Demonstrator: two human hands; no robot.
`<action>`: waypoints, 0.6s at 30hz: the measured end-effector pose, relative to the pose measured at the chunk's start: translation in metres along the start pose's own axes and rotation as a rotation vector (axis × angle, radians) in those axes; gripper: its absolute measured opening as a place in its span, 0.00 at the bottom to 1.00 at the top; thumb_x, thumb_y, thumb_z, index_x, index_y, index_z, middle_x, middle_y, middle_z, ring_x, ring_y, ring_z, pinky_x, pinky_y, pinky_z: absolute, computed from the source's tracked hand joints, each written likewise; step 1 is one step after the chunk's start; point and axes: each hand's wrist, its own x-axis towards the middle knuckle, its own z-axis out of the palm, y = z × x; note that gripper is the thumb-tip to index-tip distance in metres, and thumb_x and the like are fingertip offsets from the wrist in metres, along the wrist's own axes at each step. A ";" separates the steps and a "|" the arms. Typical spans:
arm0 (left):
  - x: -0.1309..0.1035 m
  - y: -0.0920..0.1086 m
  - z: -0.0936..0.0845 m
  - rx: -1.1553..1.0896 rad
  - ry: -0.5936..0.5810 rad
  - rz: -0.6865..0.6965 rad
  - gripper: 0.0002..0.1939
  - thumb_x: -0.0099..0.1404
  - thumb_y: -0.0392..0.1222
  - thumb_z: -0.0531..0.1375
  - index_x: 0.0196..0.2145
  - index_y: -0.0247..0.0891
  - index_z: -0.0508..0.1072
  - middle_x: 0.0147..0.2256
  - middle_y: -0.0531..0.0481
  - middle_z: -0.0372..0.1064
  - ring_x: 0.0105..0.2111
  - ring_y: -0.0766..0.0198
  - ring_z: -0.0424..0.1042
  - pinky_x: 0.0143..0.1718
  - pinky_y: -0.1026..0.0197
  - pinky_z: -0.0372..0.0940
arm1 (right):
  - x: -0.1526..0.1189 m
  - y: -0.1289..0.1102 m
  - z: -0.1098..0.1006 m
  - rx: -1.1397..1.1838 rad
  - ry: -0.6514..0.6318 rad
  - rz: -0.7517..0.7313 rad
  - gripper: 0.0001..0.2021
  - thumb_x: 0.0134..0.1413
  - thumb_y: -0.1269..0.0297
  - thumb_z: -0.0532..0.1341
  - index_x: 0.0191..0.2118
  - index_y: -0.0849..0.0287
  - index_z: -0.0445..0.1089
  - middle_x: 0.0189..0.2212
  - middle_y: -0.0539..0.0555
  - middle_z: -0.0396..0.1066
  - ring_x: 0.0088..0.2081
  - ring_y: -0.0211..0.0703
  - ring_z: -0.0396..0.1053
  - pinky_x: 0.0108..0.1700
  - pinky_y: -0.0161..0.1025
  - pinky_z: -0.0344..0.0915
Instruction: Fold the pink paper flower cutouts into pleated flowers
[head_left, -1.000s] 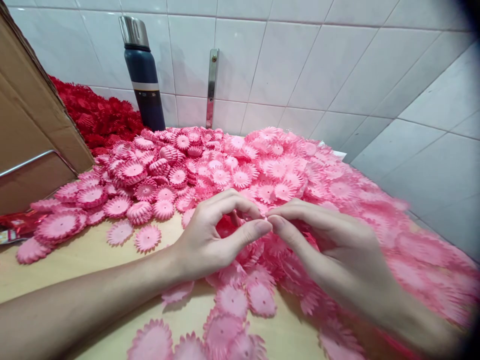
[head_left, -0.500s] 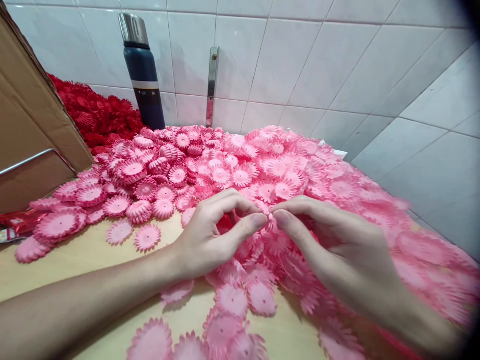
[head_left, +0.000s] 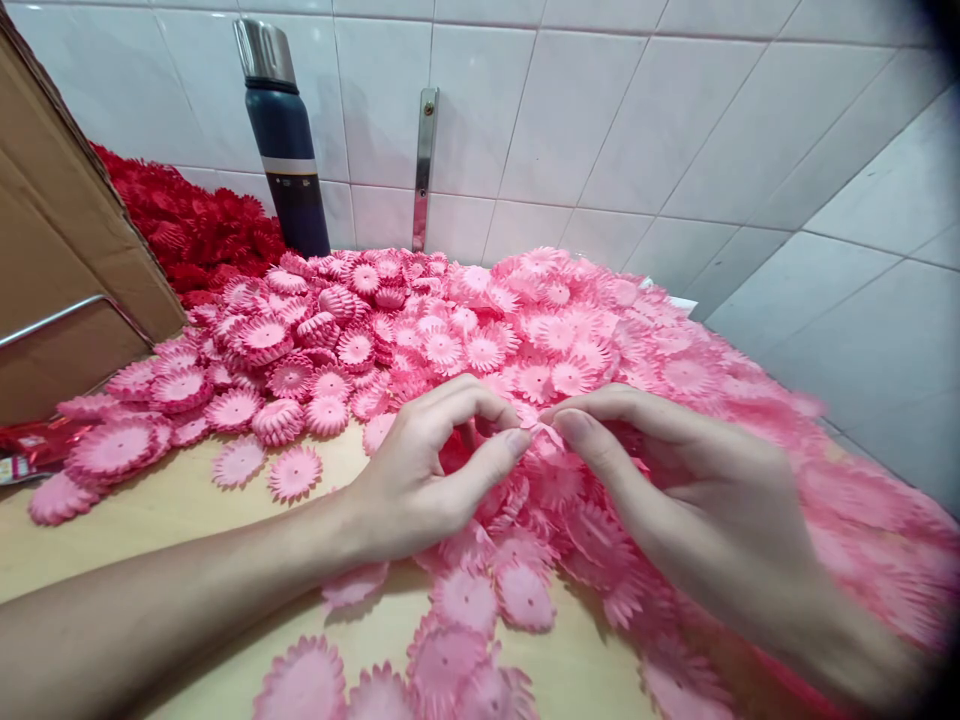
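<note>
My left hand (head_left: pixel 431 480) is closed in a pinch, its thumb and forefinger on the edge of a small pink fabric petal piece (head_left: pixel 546 432). From the other side my right hand (head_left: pixel 697 490) pinches the same piece between thumb and forefinger. Only a narrow strip of it shows between the fingertips, and the rest is hidden. Both hands are above a large heap of loose pink scalloped petal discs (head_left: pixel 630 340), many with a small hole in the middle. Several single discs (head_left: pixel 465 600) lie below my hands on the pale table (head_left: pixel 187 560).
Dark red petals (head_left: pixel 202 225) are piled at the back left beside a cardboard box (head_left: pixel 67 230). A dark blue bottle (head_left: pixel 289 170) with a steel cap stands against the tiled wall (head_left: pixel 600 110). A red shiny packet (head_left: pixel 37 445) lies at the left edge.
My right hand's fingertips have shifted a little to the right, away from the left ones. More of the pink petal piece shows between them. My left hand has barely moved.
</note>
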 end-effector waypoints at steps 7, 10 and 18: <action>0.000 -0.003 0.002 -0.026 0.029 0.013 0.06 0.61 0.40 0.62 0.32 0.35 0.70 0.31 0.50 0.67 0.31 0.66 0.67 0.34 0.62 0.64 | -0.001 -0.001 0.001 0.038 -0.037 -0.011 0.06 0.57 0.70 0.60 0.37 0.53 0.73 0.31 0.49 0.74 0.31 0.39 0.71 0.32 0.36 0.69; 0.000 -0.005 0.002 0.015 0.048 -0.010 0.06 0.61 0.41 0.61 0.30 0.35 0.71 0.30 0.50 0.67 0.30 0.66 0.67 0.34 0.61 0.64 | -0.002 0.000 0.003 0.033 -0.036 -0.038 0.07 0.56 0.70 0.60 0.38 0.52 0.73 0.33 0.50 0.75 0.32 0.40 0.72 0.33 0.38 0.69; 0.000 -0.002 0.000 0.000 0.034 0.005 0.08 0.65 0.38 0.57 0.28 0.35 0.69 0.27 0.51 0.65 0.28 0.68 0.65 0.32 0.63 0.62 | -0.001 -0.001 0.001 0.022 -0.049 -0.065 0.08 0.56 0.72 0.60 0.38 0.52 0.72 0.31 0.48 0.73 0.31 0.38 0.71 0.33 0.37 0.68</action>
